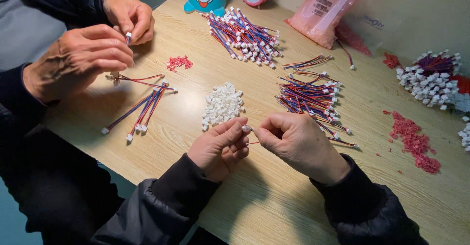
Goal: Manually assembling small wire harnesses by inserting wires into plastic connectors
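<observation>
Left hand (219,147): fingers curled, thumb and forefinger pinching small white connector (246,128).
Right hand (298,144): closed, pinching red wire (254,142) just beside connector.
Connector: between both hands, above counter (274,201), near white pile (223,104).

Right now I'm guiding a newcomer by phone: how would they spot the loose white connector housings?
Start at the wooden table. Just beyond the left hand lies the pile of white connector housings. Unlike the wired bundles beside it and the red scrap pile farther off, it is all white, with no wires.
</observation>
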